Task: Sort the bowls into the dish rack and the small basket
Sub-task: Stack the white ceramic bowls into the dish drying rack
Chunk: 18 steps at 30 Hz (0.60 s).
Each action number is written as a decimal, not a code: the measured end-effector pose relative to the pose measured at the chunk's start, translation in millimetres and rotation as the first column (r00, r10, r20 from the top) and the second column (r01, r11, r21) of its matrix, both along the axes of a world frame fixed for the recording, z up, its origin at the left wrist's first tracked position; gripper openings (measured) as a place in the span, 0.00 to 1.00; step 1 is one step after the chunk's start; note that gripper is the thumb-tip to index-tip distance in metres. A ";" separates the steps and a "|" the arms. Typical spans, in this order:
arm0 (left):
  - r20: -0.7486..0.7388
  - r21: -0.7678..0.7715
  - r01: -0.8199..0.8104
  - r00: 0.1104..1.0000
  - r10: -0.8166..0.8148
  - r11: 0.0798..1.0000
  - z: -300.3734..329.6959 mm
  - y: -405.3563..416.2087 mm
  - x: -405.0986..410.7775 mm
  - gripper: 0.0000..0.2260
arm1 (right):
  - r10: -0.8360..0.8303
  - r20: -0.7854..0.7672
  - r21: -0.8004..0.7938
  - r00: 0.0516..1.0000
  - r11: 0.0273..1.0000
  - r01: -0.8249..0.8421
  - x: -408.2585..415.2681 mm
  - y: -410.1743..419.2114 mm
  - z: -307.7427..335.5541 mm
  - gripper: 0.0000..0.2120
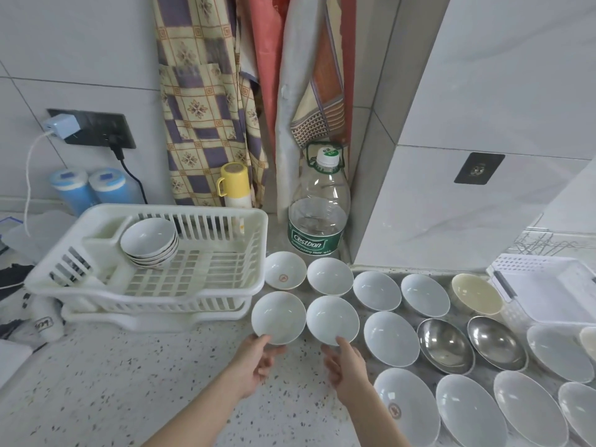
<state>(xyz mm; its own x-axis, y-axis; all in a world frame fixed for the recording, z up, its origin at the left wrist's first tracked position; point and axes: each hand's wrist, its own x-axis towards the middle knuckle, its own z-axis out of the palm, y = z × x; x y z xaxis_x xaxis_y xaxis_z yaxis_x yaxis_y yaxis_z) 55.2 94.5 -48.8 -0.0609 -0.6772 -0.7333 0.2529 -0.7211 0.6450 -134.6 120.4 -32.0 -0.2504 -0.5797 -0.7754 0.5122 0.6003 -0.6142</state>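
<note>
Bowls covered the speckled counter [129,382] ahead and to the right of both hands. The left hand [254,362] pinched the near rim of a white bowl [278,317], thumb on top and fingers below. The right hand [346,364] touched the near rim of the neighbouring white bowl [332,319] with an extended finger, other fingers loosely curled. Beyond the left hand, the dish rack [200,285] held a bowl stack [150,241]. Far right of the right hand sat the small basket [548,285].
</note>
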 end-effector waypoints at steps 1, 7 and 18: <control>0.002 -0.002 -0.009 1.000 0.009 1.000 -0.1 -1.2 -0.6 0.10 | 0.003 -0.007 -0.004 1.000 1.000 -0.003 -0.4 -0.1 -0.6 0.06; 0.069 -0.029 -0.022 0.997 0.024 0.999 8.0 1.4 -0.6 0.12 | -0.014 -0.080 0.005 0.997 1.000 0.014 -1.5 3.6 2.7 0.03; 0.209 -0.115 0.254 0.951 -0.227 0.960 55.1 45.7 49.0 0.15 | -0.143 -0.140 -0.176 0.980 0.977 0.118 12.9 26.1 56.3 0.05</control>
